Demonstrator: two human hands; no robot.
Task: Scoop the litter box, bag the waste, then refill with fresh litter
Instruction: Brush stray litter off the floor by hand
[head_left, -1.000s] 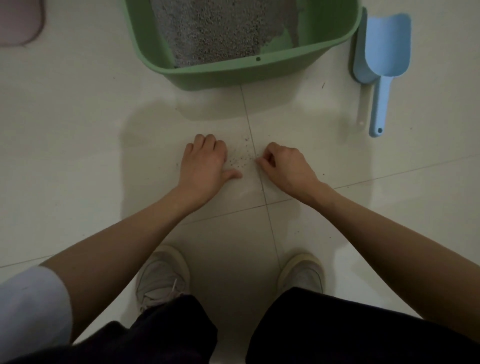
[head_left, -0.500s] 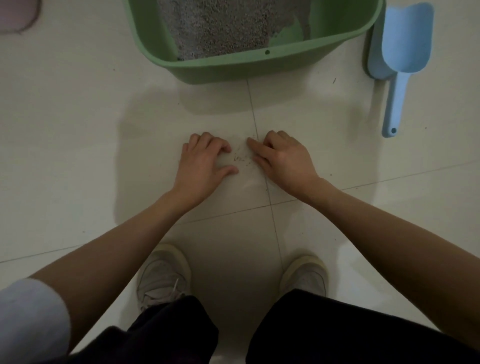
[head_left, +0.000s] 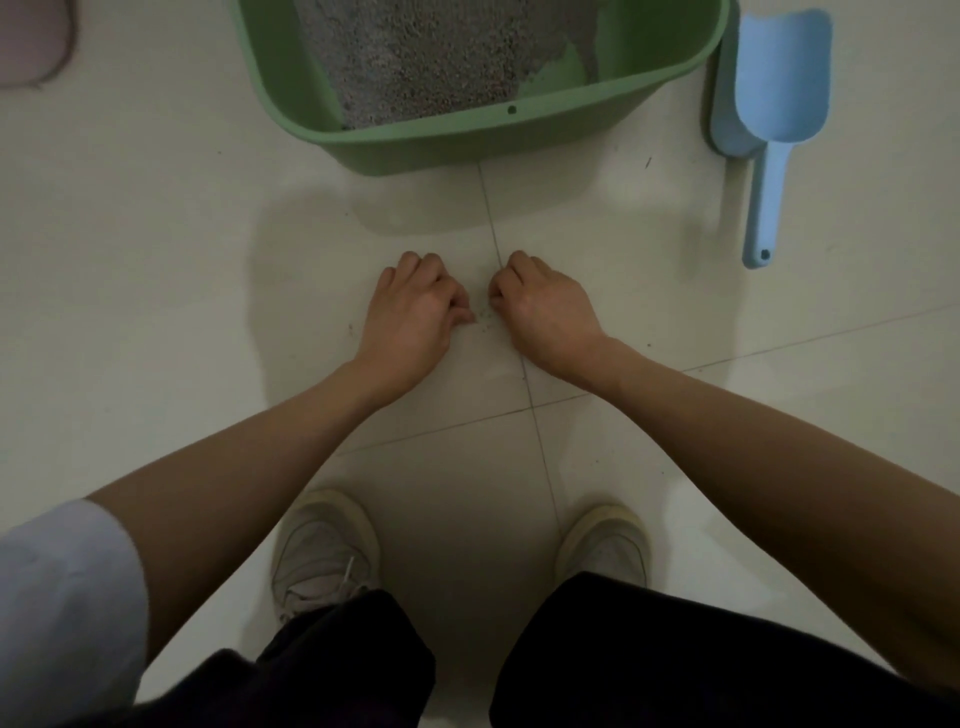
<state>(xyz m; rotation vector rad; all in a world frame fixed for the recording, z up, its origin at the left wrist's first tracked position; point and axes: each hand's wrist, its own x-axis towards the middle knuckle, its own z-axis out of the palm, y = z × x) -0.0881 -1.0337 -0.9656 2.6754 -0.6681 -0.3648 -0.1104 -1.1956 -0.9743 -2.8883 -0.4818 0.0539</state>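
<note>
Your left hand (head_left: 415, 306) and right hand (head_left: 540, 306), fingers curled, rake spilled grains (head_left: 483, 314) together on the floor; holding any? cannot tell | step: tidying spill | next: lift grains into litter box (head_left: 467, 140); scoop (head_left: 769, 104) lies beside it.

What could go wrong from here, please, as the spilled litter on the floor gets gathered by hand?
1. The grains between the left hand and right hand are tiny and scattered, so some will likely be missed.
2. Loose grains on the smooth tile floor could be underfoot near the shoes.
3. The blue scoop lies unused beside the green litter box.
</note>
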